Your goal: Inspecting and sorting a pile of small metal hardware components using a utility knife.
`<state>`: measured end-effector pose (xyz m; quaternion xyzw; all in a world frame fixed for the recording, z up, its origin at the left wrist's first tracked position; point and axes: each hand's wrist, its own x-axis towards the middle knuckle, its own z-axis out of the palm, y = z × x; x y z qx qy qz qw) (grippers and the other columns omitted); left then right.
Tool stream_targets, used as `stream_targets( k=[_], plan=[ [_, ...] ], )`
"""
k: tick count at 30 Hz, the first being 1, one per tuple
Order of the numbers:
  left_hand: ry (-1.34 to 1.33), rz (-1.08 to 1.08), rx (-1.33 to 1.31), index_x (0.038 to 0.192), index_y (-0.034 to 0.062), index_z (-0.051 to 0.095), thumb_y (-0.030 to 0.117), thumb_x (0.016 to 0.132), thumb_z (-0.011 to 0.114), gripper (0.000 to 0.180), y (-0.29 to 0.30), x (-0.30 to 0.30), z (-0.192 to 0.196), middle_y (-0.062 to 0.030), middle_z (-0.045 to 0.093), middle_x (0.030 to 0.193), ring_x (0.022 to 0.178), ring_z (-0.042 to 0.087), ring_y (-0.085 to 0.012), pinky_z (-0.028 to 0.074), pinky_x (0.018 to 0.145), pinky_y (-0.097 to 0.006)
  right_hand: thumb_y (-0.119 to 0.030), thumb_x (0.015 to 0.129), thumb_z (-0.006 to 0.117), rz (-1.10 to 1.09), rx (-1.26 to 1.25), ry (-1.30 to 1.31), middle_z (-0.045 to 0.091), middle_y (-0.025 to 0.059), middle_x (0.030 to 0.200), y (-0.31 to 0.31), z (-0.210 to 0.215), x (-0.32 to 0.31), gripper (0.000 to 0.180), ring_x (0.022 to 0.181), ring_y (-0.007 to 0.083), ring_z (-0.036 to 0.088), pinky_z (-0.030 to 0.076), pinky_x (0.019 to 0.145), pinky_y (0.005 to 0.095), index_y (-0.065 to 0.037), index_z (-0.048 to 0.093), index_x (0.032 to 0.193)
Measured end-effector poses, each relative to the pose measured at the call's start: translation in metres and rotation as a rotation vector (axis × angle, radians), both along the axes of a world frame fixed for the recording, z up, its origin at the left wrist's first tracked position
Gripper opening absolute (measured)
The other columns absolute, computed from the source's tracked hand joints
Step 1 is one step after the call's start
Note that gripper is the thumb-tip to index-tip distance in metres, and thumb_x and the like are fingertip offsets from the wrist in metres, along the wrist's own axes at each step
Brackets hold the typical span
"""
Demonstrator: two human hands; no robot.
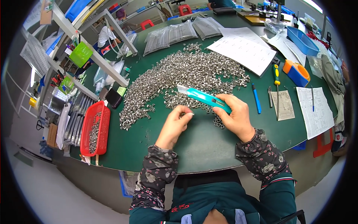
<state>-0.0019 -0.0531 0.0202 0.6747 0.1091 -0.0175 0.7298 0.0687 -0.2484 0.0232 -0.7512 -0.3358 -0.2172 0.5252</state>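
Note:
My right hand (236,116) grips a turquoise utility knife (207,99), its blade end pointing up and left over the pile. Lower and to the left, my left hand (174,125) is closed in a pinch, thumb against forefinger. Whatever sits between those fingertips is too small to make out. Beyond both hands a broad heap of small metal rings (156,80) spreads across the green table (209,149). Several loose rings lie just under the knife, beside my right fingers.
At left stands a red basket (105,128) with small metal parts inside. Right of the heap are a blue pen (256,99), a yellow-green screwdriver (276,76), a tape dispenser (296,72) and paper sheets (315,112). Bagged metal pieces (169,37) lie at the back.

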Motion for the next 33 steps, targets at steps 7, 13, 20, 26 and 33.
stream_targets(
  k=[7, 13, 20, 26, 33],
  plan=[
    [-0.199, 0.212, -0.509, 0.099, 0.0030, 0.051, 0.005, 0.086, 0.049, 0.013, 0.037, -0.015, -0.015, -0.0052, 0.054, 0.085, 0.055, 0.038, -0.0044, 0.030, 0.042, -0.015, -0.021, 0.070, 0.066, 0.078, -0.227, 0.108, 0.059, 0.0103, 0.076, 0.001, -0.002, -0.005, 0.026, 0.065, 0.0285, 0.058, 0.045, 0.058, 0.0350, -0.007, 0.061, 0.091],
    [-0.204, 0.153, -0.678, 0.096, 0.0036, 0.053, 0.013, 0.089, 0.049, 0.012, 0.046, -0.016, -0.032, -0.0035, 0.050, 0.081, 0.054, 0.036, -0.0048, 0.028, 0.040, -0.015, -0.023, 0.069, 0.066, 0.202, -0.270, 0.222, 0.061, 0.0125, 0.077, 0.002, -0.005, -0.010, 0.027, 0.068, 0.0285, 0.059, 0.046, 0.061, 0.0354, -0.006, 0.063, 0.090],
    [-0.158, 0.155, -0.673, 0.094, 0.0033, 0.053, 0.013, 0.088, 0.049, 0.012, 0.042, -0.015, -0.026, -0.0017, 0.048, 0.074, 0.053, 0.035, -0.0050, 0.026, 0.040, -0.015, -0.025, 0.070, 0.065, 0.237, -0.344, 0.306, 0.062, 0.0124, 0.078, 0.004, -0.006, -0.010, 0.027, 0.069, 0.0277, 0.060, 0.046, 0.062, 0.0350, -0.007, 0.063, 0.090],
    [-0.147, 0.131, -0.630, 0.091, 0.0019, 0.054, 0.015, 0.088, 0.051, 0.014, 0.042, -0.015, -0.028, -0.0005, 0.049, 0.071, 0.051, 0.035, -0.0044, 0.025, 0.039, -0.016, -0.026, 0.071, 0.064, 0.249, -0.372, 0.307, 0.062, 0.0122, 0.079, 0.005, -0.007, -0.009, 0.027, 0.071, 0.0289, 0.060, 0.046, 0.063, 0.0363, -0.007, 0.063, 0.090],
    [-0.088, 0.151, -0.592, 0.086, 0.0018, 0.054, 0.020, 0.089, 0.049, 0.019, 0.041, -0.014, -0.028, 0.0010, 0.047, 0.065, 0.049, 0.032, -0.0035, 0.024, 0.037, -0.016, -0.026, 0.070, 0.065, 0.159, -0.389, 0.193, 0.061, 0.0100, 0.077, 0.005, -0.004, -0.014, 0.026, 0.067, 0.0290, 0.058, 0.046, 0.059, 0.0373, -0.009, 0.064, 0.089]
  ],
)
